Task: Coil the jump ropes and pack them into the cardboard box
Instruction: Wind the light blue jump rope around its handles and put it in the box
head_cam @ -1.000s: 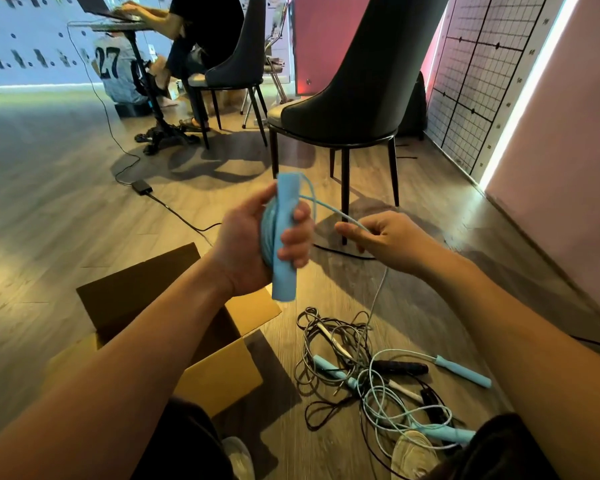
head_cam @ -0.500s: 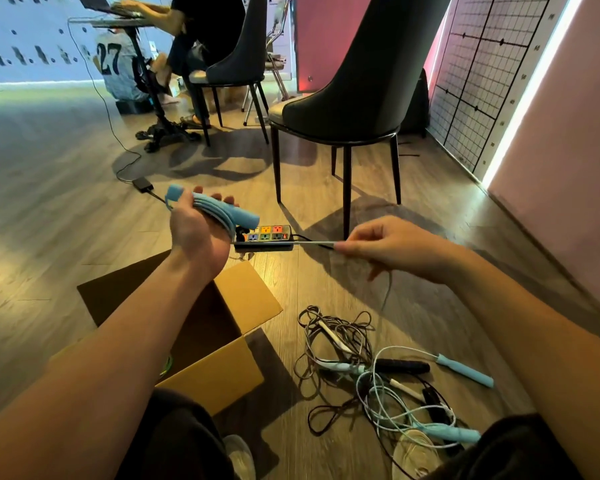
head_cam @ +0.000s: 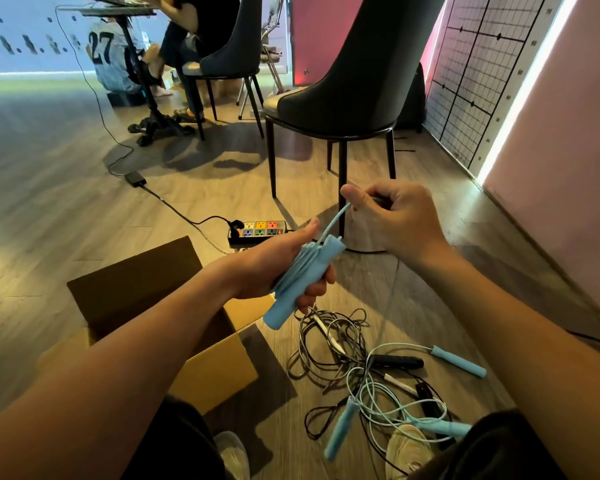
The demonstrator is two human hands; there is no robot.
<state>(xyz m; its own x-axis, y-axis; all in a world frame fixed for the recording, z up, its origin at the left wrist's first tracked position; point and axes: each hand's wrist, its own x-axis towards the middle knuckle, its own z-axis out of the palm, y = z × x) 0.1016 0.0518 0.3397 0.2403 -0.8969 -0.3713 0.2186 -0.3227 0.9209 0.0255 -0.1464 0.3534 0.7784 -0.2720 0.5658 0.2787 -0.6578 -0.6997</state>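
At the left, the open brown cardboard box stands on the wooden floor close in front of the person. Its flaps are folded out, so I judge that a finished bundle can be dropped in with a short move. Just to the right, above the corner of the box, the left hand has its grip closed around the light blue jump rope bundle. The fingers curl under the handle and the thumb lies along the top, pressing the wound loops flat against the handle so that they cannot spring apart. The handle is tilted, its lower end pointing down to the floor. From its upper end a thin light blue cord rises to the right hand, whose grip pinches the cord between the thumb and the curled fingers. The cord looks taut, probably to make each turn tight. Whether this hand hides anything more, I cannot tell. At the lower right, the heap of loose jump ropes lies tangled on the floor, apart from the box and not yet coiled.
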